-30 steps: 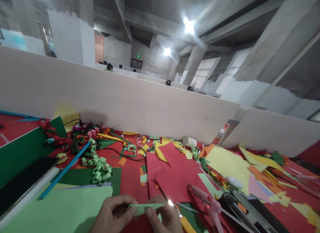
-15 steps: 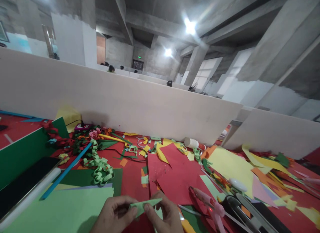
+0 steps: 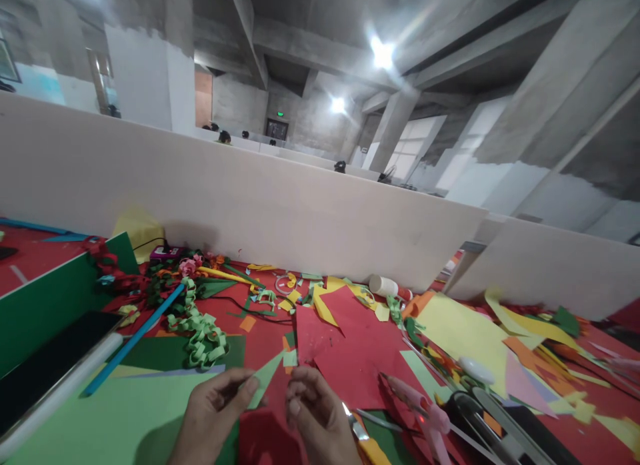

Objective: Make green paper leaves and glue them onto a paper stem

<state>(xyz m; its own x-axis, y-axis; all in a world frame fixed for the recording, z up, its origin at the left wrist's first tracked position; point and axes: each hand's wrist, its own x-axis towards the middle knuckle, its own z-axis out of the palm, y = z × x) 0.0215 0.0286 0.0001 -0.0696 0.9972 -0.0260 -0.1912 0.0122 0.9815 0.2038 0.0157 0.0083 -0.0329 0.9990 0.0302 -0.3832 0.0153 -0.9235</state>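
My left hand pinches a small piece of light green paper between thumb and fingers; its narrow point sticks up to the right. Just right of it, my right hand is off the paper, its fingers loosely curled and apart, with nothing visible in them. A cutter knife with a yellow handle lies against the right hand's outer side. Under my left hand spreads a large light green sheet. Red paper lies beyond the right hand.
A pink glue gun and a black-and-grey stapler lie at the right. At the left are a blue stick, a green paper chain and a dark phone-like slab. A white partition closes off the back.
My right hand has let go of the green paper and drawn slightly right. The left hand has shifted left, and the paper's point now tilts upward.
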